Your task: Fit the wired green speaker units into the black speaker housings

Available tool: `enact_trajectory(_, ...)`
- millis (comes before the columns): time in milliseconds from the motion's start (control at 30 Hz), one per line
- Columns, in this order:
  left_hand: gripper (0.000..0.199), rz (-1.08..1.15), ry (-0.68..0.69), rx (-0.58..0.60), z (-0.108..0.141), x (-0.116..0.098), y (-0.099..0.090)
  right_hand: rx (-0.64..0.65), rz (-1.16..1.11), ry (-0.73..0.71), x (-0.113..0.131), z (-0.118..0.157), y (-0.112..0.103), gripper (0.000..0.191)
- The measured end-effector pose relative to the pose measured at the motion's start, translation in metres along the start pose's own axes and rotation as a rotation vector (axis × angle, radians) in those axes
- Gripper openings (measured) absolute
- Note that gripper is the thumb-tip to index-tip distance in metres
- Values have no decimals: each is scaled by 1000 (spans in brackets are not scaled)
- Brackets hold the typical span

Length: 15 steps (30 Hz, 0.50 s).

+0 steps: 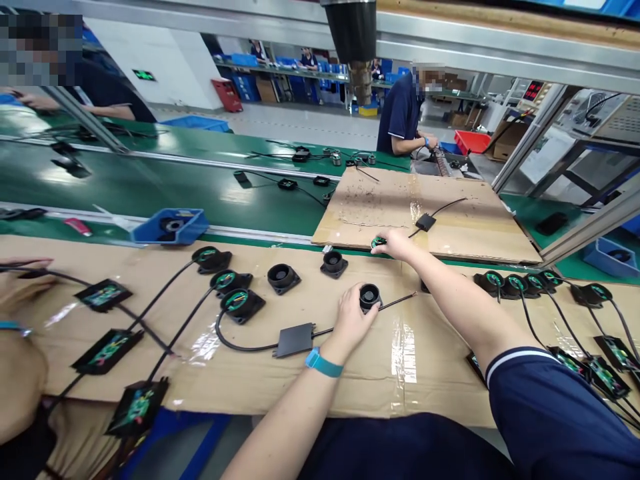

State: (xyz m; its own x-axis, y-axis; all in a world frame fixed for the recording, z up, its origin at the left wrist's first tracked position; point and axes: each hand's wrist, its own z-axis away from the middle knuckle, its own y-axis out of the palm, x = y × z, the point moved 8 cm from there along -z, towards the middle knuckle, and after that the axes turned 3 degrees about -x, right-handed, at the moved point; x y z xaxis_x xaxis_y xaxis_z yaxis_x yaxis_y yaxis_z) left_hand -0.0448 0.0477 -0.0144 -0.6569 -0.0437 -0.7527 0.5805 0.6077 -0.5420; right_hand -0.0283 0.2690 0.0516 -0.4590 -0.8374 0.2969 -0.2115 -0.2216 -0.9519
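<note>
My left hand [353, 313] holds a round black fan housing [369, 297] above the cardboard-covered bench [350, 373], fingers and thumb around its sides. Farther forward, my right hand [393, 244] grips a round part with a green circuit board [379, 243] at the cardboard's far edge. Between and left of my hands stand two black housings, one [333, 263] near the back edge and another [283, 277] beside it. A black box [295, 339] lies left of my left wrist, its cable running to a fan with a green board [239, 303].
Several cabled fans and open boxes [607, 377] lie at the right; more [103, 293] lie at the left beside a person's hand [23, 290]. A blue bin [170, 227] stands behind. A black tool [351, 33] hangs overhead. Another person [400, 120] works beyond the raised cardboard [370, 207].
</note>
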Motion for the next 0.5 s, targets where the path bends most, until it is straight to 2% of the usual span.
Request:
enact_trajectory(333, 48, -14, -22, -63, -1, -1, -4, -13, 127, 37, 18, 4, -4, 46)
enact_trajectory(500, 50, -7, -36, -73, -2, 0, -5, 27, 180, 34, 23, 5, 9, 30)
